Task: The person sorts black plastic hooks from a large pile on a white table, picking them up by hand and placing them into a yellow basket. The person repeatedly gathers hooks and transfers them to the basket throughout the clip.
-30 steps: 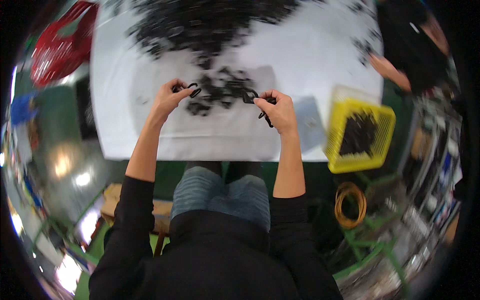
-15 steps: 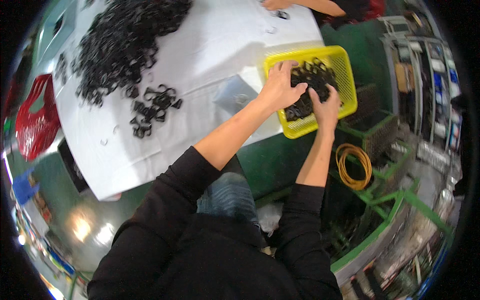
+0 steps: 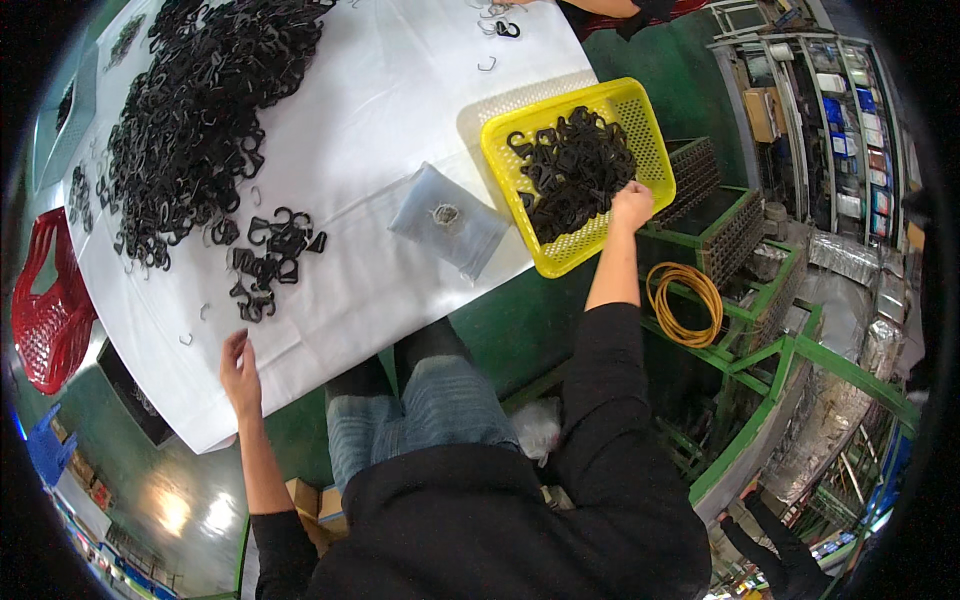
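Note:
A yellow perforated plastic basket (image 3: 655, 150) sits on the white-covered table at its right near edge, partly filled with black plastic hooks (image 3: 570, 165). My right hand (image 3: 632, 205) is over the basket's near right side, its fingers closed at the edge of the hooks; whatever is in them is hidden. Over the table's near left edge, my left hand (image 3: 240, 375) holds nothing, its fingers extended and slightly bent. Just beyond it lies a small cluster of black hooks (image 3: 270, 262). Behind that spreads a large heap of the same hooks (image 3: 200, 120).
A clear plastic bag (image 3: 450, 220) with a small coil inside lies left of the basket on the white cloth (image 3: 370, 120). Another person's arm (image 3: 605, 8) shows at the far edge. A red chair (image 3: 50, 310) stands left; an orange coiled hose (image 3: 685, 305) hangs right by green-framed racks.
My left hand has left the basket and moved to the table's near left side. The right hand has shifted to the basket's near right side and closed. The view has shifted too.

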Tool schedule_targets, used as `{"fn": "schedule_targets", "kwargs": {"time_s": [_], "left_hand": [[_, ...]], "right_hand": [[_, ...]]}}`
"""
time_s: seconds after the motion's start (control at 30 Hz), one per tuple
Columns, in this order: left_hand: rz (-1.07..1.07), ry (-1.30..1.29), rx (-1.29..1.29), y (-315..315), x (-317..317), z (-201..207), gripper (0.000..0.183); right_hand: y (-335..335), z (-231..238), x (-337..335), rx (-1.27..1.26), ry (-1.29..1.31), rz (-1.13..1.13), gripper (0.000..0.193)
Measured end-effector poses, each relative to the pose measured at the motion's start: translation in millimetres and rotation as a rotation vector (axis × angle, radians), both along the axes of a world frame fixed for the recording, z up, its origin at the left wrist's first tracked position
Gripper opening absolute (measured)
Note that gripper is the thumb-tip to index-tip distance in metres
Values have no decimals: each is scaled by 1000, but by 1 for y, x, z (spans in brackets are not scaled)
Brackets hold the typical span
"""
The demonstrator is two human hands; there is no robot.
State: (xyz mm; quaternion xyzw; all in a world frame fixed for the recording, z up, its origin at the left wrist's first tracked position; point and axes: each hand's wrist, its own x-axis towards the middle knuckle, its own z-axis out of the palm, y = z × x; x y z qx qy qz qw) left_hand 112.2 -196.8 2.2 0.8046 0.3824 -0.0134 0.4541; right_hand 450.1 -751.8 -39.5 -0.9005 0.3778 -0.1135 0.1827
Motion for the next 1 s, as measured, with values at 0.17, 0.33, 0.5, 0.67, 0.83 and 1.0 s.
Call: {"fn": "schedule_targets", "kwargs": {"time_s": [0.17, 0.33, 0.5, 0.67, 0.83, 1.0], "left_hand": [[34, 102, -97, -9, -10, 4, 21], [-16, 153, -93, -29, 3, 4, 20], [-43, 164, -50, -41, 19, 8, 18], [-36, 144, -57, -51, 30, 4, 17], [-57, 134, -23, -54, 40, 8, 16], [23, 146, -10, -46, 40, 5, 18]], "right_hand": [[-60, 5, 46, 372, 140, -261, 20], [-69, -6, 76, 255, 412, -253, 20], [-61, -5, 86, 45, 599, -189, 20], [-60, -10, 93, -148, 756, -64, 21], [-69, 17, 85, -45, 615, -11, 20], [21, 93, 67, -190, 480, 468, 30]]}}
